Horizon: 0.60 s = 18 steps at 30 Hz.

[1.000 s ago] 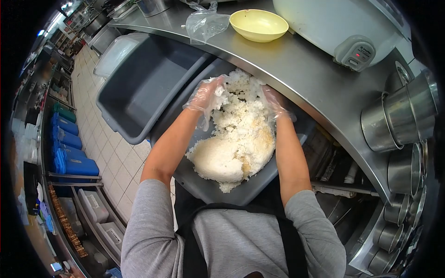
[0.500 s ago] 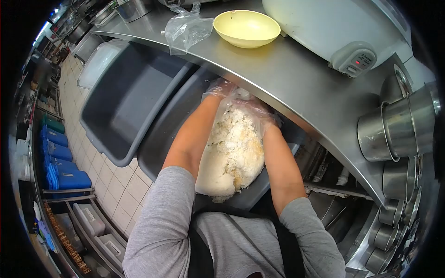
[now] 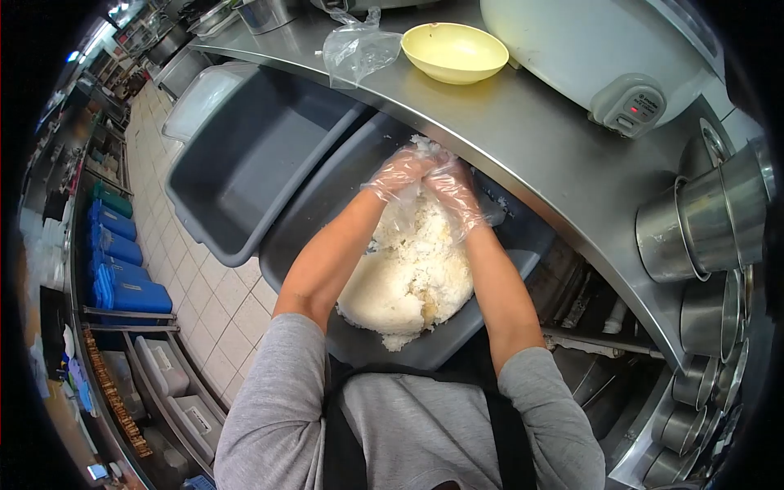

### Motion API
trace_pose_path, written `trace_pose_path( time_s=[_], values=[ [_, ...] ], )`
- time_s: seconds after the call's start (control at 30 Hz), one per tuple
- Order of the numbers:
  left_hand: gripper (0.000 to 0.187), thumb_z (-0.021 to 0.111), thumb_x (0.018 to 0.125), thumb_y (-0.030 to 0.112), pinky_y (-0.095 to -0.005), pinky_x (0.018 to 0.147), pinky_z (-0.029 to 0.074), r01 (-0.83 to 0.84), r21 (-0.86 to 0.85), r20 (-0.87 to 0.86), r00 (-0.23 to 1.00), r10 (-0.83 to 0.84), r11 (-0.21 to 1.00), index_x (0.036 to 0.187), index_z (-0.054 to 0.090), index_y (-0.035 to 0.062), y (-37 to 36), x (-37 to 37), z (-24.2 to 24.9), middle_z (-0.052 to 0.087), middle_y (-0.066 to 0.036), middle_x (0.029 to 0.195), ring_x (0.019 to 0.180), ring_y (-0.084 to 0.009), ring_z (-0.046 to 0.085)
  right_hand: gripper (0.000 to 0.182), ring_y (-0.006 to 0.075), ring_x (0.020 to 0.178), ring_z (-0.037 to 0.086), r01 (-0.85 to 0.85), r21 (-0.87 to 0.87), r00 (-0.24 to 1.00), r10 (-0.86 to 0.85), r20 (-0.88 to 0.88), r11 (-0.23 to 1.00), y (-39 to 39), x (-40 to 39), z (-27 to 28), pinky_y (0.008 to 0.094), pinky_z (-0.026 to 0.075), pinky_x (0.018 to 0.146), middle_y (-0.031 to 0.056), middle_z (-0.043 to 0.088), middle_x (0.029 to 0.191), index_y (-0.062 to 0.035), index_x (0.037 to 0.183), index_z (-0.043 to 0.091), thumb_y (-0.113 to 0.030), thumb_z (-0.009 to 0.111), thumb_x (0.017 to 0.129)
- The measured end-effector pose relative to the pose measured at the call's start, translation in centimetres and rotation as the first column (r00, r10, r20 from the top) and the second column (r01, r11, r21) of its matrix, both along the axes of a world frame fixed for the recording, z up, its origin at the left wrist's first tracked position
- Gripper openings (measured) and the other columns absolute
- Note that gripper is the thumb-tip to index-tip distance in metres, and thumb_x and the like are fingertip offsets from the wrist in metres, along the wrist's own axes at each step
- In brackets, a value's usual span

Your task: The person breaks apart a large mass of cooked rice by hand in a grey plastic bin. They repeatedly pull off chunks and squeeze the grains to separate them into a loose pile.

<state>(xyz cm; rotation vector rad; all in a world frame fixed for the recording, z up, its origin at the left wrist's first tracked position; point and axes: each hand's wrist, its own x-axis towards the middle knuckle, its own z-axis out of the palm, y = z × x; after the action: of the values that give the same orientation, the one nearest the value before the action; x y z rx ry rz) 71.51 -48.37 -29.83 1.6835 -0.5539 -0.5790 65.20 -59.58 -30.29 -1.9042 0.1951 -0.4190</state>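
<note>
A large mound of white rice (image 3: 408,282) lies in a grey tub (image 3: 298,220) below the counter's edge. My left hand (image 3: 403,173), in a clear plastic glove, is at the far end of the mound with its fingers curled round some rice. Beside it, my right hand (image 3: 452,186), gloved the same way, closes on rice from the other side. Both hands meet there, and a white clump of rice shows between and beyond the fingers. Some fingertips are hidden in the rice.
An empty grey tub (image 3: 253,155) stands to the left. On the steel counter (image 3: 547,155) are a yellow bowl (image 3: 454,54), a plastic bag (image 3: 358,51) and a large rice cooker (image 3: 572,49). Steel pots (image 3: 665,237) are at the right, blue containers (image 3: 135,290) at the left.
Both hands have come up out of the shadow under the counter's edge and drawn closer together, with rice now between them. The view has shifted slightly.
</note>
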Motion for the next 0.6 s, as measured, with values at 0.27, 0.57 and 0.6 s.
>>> trace_pose_path(
  time_s=[0.27, 0.57, 0.6],
  values=[
    [0.053, 0.063, 0.080, 0.048, -0.0326, 0.085, 0.044, -0.212, -0.058, 0.091, 0.972, 0.216, 0.976, 0.107, 0.065, 0.0028, 2.4, -1.5, 2.3, 0.066, -0.013, 0.102, 0.092, -0.0216, 0.060, 0.043, 0.0305, 0.094, 0.061, -0.005, -0.077, 0.985, 0.018, 0.174, 0.997, -0.3, -1.2, 1.4, 0.0356, 0.047, 0.084, 0.0170, 0.064, 0.102, -0.0018, 0.106, 0.060, -0.012, 0.064, 0.064],
    [0.069, 0.067, 0.081, 0.034, -0.0440, 0.102, 0.035, -0.343, 0.053, -0.347, 0.874, 0.339, 0.938, 0.132, 0.040, -0.0040, 5.4, -4.0, 6.2, 0.038, -0.023, 0.137, 0.120, -0.0334, 0.046, 0.045, 0.0207, 0.105, 0.057, -0.283, 0.590, 0.958, 0.186, 0.220, 0.756, -4.3, 0.9, -4.5, 0.0295, 0.045, 0.089, 0.0114, 0.061, 0.112, 0.0034, 0.119, 0.054, -0.009, 0.067, 0.078],
    [0.070, 0.069, 0.080, 0.030, -0.0444, 0.100, 0.037, -0.301, -0.026, -0.373, 0.888, 0.270, 0.953, 0.132, 0.038, -0.0051, 6.1, -3.5, 5.1, 0.043, -0.024, 0.132, 0.113, -0.0321, 0.052, 0.045, 0.0183, 0.105, 0.056, -0.385, 0.752, 0.922, 0.260, 0.288, 0.534, -5.5, 1.3, -5.9, 0.0282, 0.045, 0.088, 0.0111, 0.061, 0.113, 0.0043, 0.120, 0.053, -0.005, 0.065, 0.077]
  ],
)
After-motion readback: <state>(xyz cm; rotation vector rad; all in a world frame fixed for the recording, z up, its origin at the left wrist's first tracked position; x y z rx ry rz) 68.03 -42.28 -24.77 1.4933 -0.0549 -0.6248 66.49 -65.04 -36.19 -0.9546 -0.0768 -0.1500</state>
